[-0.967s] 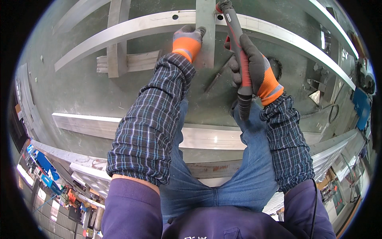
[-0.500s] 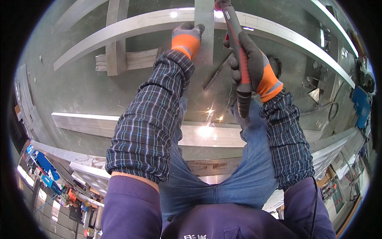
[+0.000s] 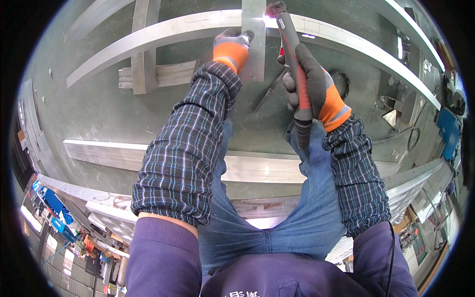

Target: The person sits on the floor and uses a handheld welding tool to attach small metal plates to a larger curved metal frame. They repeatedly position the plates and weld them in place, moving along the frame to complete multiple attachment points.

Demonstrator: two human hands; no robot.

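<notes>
My right hand (image 3: pixel 316 86), in a grey and orange glove, is wrapped round the red-and-black handle of a welding torch (image 3: pixel 301 81). The torch head lies at the far end, beside a bright violet-white glow at the joint of two metal bars. A long curved-looking metal bar (image 3: pixel 198 24) runs left to right, crossed by a short flat metal bar (image 3: pixel 254 54). My left hand (image 3: pixel 232 48), gloved alike, is closed at the short bar's left edge, thumb tip over it; its other fingers are partly hidden. A thin dark rod (image 3: pixel 267 94) lies below the joint.
Another metal bar (image 3: pixel 247 166) passes across in front of my legs. Left of my hands, an upright metal piece (image 3: pixel 143 74) crosses the long bar near a short ribbed profile (image 3: pixel 175 74). Metal scraps (image 3: pixel 391 102) and a cable loop (image 3: pixel 414 138) lie to the right.
The torch has shifted slightly down and its head shows more. The bright spark-like glints on the lower bar are gone. My left hand stays put.
</notes>
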